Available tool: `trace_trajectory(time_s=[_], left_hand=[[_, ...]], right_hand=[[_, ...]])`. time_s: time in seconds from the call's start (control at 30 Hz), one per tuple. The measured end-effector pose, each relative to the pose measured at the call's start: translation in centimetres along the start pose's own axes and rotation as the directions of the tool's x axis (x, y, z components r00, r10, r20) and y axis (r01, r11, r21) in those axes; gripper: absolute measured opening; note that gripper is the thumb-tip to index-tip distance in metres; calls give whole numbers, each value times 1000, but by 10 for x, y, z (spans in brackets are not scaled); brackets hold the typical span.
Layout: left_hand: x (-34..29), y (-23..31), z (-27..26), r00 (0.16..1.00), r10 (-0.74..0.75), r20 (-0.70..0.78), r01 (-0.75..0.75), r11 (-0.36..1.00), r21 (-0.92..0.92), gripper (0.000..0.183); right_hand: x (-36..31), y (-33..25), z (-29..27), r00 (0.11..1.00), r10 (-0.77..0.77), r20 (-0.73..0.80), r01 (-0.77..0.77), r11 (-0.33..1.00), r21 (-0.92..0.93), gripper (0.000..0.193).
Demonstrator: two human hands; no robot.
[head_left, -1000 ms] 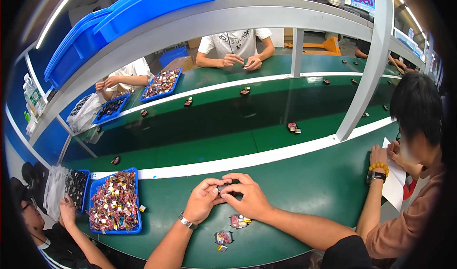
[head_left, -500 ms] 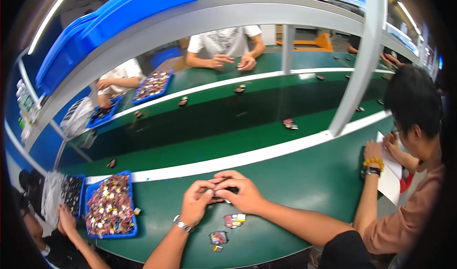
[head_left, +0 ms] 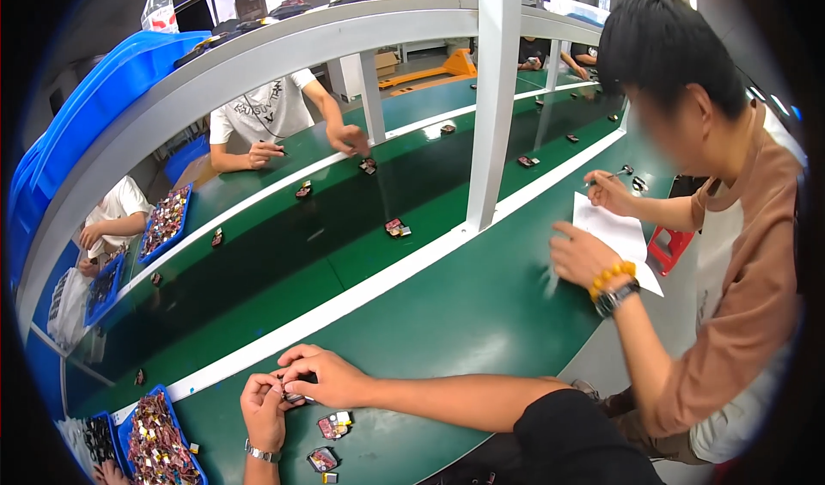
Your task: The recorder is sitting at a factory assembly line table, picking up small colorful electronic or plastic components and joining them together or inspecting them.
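My left hand and my right hand meet low in the view, above the green tabletop. Their fingers close around a small dark part, which is mostly hidden, so its exact kind does not show. Just right of it lies a small black-framed electronic part with reddish wiring and a yellow-white piece. Nearer to me rests a similar black-framed part, and beside that a small yellow-and-white piece.
A blue tray heaped with small wired parts stands left of my hands. Past a white rail, a green belt carries spaced parts. A grey post rises ahead. At right, a co-worker leans over white paper; others sit opposite.
The view has swung right, shifting the scene leftward. My hands keep their hold together. The right co-worker's hands have lifted from the paper, and a person opposite now reaches to a part on the belt.
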State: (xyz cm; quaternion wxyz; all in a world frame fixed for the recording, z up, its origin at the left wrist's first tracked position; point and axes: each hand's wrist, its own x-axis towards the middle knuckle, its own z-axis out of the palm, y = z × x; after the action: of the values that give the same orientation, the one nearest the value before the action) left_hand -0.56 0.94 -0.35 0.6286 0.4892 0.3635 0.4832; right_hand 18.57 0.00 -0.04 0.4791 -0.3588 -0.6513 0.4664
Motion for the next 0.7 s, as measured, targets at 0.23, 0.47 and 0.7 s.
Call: trace_trajectory(time_s=[0.23,0.47,0.7], left_hand=[[-8,5,-5,999,1,-33,3,995,105,10],[-4,6,-2,988,-42,150,47,998,-33,23],[-8,8,-8,986,-27,167,44,994,-104,21]], right_hand=[[2,7,13,988,-150,-37,136,955,-264,17],[-6,-4,7,968,-216,-126,140,886,-441,13],[-2,-11,15,940,-303,-156,201,862,-465,14]])
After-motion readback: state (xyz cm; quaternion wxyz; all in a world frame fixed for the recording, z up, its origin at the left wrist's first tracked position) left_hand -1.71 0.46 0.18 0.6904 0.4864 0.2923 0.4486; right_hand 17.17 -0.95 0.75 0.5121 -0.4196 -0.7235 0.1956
